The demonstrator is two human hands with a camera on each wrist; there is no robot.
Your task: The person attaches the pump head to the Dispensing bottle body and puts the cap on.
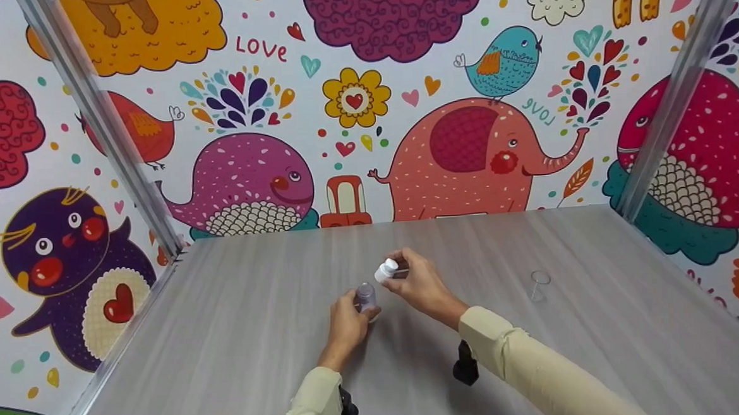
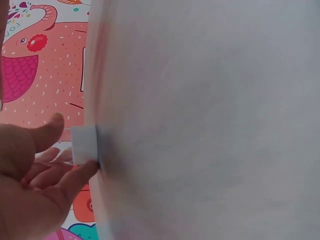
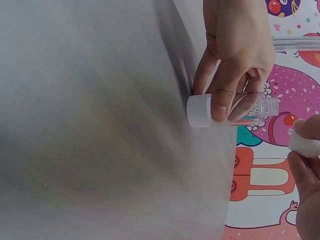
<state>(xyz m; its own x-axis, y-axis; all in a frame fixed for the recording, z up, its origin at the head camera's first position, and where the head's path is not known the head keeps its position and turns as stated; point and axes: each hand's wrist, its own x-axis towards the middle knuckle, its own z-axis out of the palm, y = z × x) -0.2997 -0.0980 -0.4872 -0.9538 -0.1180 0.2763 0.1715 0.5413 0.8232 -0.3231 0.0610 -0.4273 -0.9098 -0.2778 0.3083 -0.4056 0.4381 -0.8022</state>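
Note:
My left hand [image 1: 345, 326] holds a small clear bottle [image 1: 366, 296] upright, low over the table. Thumb and fingers lie around its body in the right wrist view, where its white base [image 3: 199, 110] and open threaded neck [image 3: 270, 106] show. The same base [image 2: 85, 145] appears beside the fingers of my left hand [image 2: 35, 175] in the left wrist view. Up and to the right of the neck, my right hand [image 1: 421, 284] pinches a white pump top [image 1: 387, 270], apart from the bottle. Part of my right hand [image 3: 310, 190] is cut off by the right wrist view's edge.
A clear, see-through cap [image 1: 540, 285] stands on the grey wood-grain table [image 1: 225, 341], right of both hands. Walls printed with cartoon animals [image 1: 462, 158] rise at the back and sides. Metal posts [image 1: 109, 126] mark the back corners.

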